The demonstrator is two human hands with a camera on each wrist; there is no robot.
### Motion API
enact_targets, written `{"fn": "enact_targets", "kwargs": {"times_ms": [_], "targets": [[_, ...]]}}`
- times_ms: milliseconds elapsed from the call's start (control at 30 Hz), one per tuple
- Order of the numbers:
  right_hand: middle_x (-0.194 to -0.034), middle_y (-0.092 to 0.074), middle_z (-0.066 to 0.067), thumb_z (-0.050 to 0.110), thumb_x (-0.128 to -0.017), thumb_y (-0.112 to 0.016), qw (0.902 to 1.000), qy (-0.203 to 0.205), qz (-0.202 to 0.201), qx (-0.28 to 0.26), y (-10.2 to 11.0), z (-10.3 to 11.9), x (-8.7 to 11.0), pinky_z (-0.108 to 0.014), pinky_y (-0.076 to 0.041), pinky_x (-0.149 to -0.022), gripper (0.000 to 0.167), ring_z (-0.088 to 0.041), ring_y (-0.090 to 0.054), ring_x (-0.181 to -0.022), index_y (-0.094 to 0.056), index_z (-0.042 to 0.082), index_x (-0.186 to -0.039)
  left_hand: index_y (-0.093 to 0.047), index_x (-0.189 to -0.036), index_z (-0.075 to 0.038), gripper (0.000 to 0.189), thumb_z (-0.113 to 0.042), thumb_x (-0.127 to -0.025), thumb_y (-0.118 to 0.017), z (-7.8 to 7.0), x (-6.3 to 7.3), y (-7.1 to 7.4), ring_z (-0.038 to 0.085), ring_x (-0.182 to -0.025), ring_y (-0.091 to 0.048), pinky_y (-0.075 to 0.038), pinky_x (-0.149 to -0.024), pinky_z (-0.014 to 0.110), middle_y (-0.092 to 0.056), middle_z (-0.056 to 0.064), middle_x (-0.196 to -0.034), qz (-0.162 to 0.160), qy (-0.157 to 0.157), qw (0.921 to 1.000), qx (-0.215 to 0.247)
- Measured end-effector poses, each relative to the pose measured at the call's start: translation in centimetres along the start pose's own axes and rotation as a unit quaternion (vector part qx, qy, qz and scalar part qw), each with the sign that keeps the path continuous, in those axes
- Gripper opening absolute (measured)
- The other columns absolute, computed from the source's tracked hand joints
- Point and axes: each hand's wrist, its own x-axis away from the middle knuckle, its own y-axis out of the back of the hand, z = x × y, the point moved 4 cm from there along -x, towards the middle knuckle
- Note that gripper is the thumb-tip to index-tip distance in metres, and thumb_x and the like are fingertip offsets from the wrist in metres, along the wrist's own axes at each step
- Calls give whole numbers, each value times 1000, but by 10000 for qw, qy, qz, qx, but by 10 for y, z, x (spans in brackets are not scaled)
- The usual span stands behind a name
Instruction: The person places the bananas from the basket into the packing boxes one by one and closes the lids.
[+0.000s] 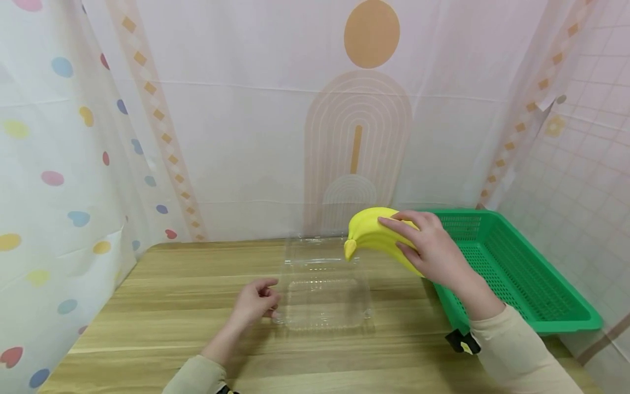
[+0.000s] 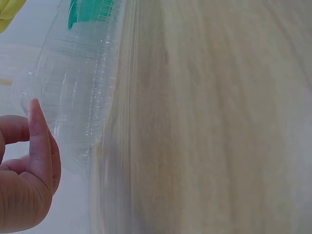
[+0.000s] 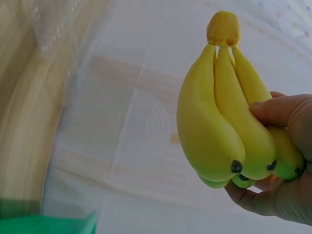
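A: Doing what with the fingers of the right hand [image 1: 435, 249]?

B: Grasping a yellow banana bunch [image 1: 376, 232], wrapping thumb and fingers around its right part, and pointing the stem end [image 1: 350, 249] leftward.

A: And with the left hand [image 1: 258, 300]?

B: Bending the fingers loosely, holding nothing visible, lingering beside the transparent box [image 1: 322, 326]. Touching its near left corner or just missing it? Not being able to tell.

A: Handling this well by doing what?

B: Ideally, gripping firmly without crushing, supporting the bunch from below, and clearing the thin far right edge of the box with the stem end. Probably also needing a light left touch for steadying the flimsy plastic.

A: Looking farther out, finding the bunch where?

B: Hanging above the bench [image 1: 172, 306], between the box on the left and the green basket [image 1: 561, 326] on the right. Draping behind on the far side: patterned cloth [image 1: 246, 137].

A: Learning anything extra from the wrist views?

B: Seeing dark tips [image 3: 237, 166] and greenish ends from the right wrist, but missing those tips from the head. Catching green through the plastic from the left wrist, yet getting the whole basket only from the head.
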Motion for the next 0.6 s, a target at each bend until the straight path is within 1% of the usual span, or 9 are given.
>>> {"fn": "enact_targets", "kwargs": {"times_ms": [233, 467, 567, 600], "targets": [[-124, -58, -11, -3, -80, -79, 9997, 77, 176, -155, -18, 16, -4, -49, -54, -80, 61, -42, -51, -108, -62, 20, -134, -50, -133, 16, 46, 12, -89, -63, 0, 2, 0, 18, -68, -57, -60, -55, 27, -54, 12, -84, -39, -24, 10000, -7], [-123, -59, -9, 1, -82, -79, 9989, 186, 317, -276, -38, 30, -10, -48, -55, -83, 58, -39, -52, -110, -62, 22, -134, -50, -133, 15, 46, 12, -89, -62, 0, 2, -1, 18, -68, -58, -60, -57, 27, -54, 11, -85, -15, 0, 10000, -3], [-123, -59, -9, 0, -81, -80, 9985, 229, 385, -323, -46, 35, -12, -47, -56, -82, 60, -38, -52, -110, -62, 23, -134, -50, -133, 16, 46, 12, -89, -62, 1, 2, -2, 18, -69, -58, -61, -57, 28, -54, 11, -85, 6, -10, 10000, 17], [-122, -59, -8, 1, -80, -81, 9984, 244, 394, -309, -49, 37, -13, -46, -57, -80, 61, -38, -53, -109, -62, 23, -134, -50, -133, 16, 46, 12, -89, -62, 1, 2, -1, 18, -68, -58, -61, -57, 28, -54, 12, -85, 0, -25, 10000, -6]]}}
